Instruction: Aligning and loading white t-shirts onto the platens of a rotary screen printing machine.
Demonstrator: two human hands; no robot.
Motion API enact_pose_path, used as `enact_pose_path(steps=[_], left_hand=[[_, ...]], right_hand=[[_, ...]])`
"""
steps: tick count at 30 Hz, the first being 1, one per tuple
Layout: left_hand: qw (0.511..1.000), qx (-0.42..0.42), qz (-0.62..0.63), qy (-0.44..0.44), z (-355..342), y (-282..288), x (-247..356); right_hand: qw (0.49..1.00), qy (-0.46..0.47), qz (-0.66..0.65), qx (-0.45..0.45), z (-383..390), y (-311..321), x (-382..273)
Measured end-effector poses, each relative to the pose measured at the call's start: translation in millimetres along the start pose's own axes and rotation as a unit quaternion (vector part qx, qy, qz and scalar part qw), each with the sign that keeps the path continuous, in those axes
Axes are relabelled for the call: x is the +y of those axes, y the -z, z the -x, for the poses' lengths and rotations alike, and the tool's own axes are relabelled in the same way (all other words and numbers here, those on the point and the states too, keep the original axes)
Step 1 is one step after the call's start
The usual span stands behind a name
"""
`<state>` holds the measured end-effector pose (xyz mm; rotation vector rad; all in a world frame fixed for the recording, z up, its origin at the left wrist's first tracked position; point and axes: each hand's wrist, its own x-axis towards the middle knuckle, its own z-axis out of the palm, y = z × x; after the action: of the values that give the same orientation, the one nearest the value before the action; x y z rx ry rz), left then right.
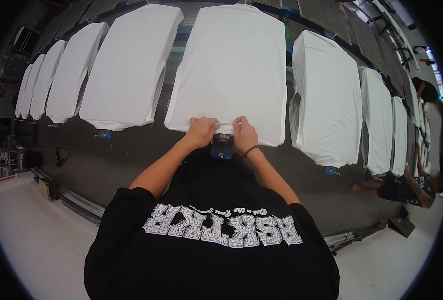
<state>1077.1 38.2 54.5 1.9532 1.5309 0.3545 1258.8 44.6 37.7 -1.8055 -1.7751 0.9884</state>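
Observation:
A white T-shirt (pixel 231 65) lies stretched flat over a board straight ahead of me, its collar edge toward me. My left hand (pixel 201 132) pinches the collar just left of its middle. On the other side of the middle, my right hand (pixel 245 133), with a dark band at the wrist, grips the same edge. Between the two hands the collar is drawn into a short straight line. Below it a blue metal bracket (pixel 221 151) with a dark upper part sticks out toward my body. The board itself is hidden under the cloth.
More white shirts on boards stand in a row, such as one at left (pixel 131 65) and one at right (pixel 326 100). Blue brackets (pixel 103 134) jut from their near ends. At far right a person (pixel 406 187) in dark clothes bends by the row. A metal rail (pixel 76 202) crosses the floor.

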Motion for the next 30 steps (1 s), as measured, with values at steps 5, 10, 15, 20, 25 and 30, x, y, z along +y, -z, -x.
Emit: enact_pose_path(steps=[5,10,15,20,25,30], left_hand=[[0.998,0.03,0.002,-0.063,14,3,-3],[0.966,0.01,-0.171,-0.193,55,0,2],[0.973,-0.003,-0.196,-0.12,65,-4,15],[0.988,0.03,-0.092,-0.117,46,2,12],[0.976,0.133,-0.115,-0.126,23,-11,24],[0.973,0.082,-0.175,-0.122,21,-22,18]], right_hand=[[0.997,0.046,0.009,-0.068,12,21,-7],[0.943,0.305,0.105,-0.083,58,31,8],[0.944,0.299,0.109,-0.083,68,31,8],[0.964,0.249,-0.003,-0.091,55,29,20],[0.95,0.224,0.22,0.009,49,16,0],[0.928,0.217,0.295,-0.064,51,0,4]])
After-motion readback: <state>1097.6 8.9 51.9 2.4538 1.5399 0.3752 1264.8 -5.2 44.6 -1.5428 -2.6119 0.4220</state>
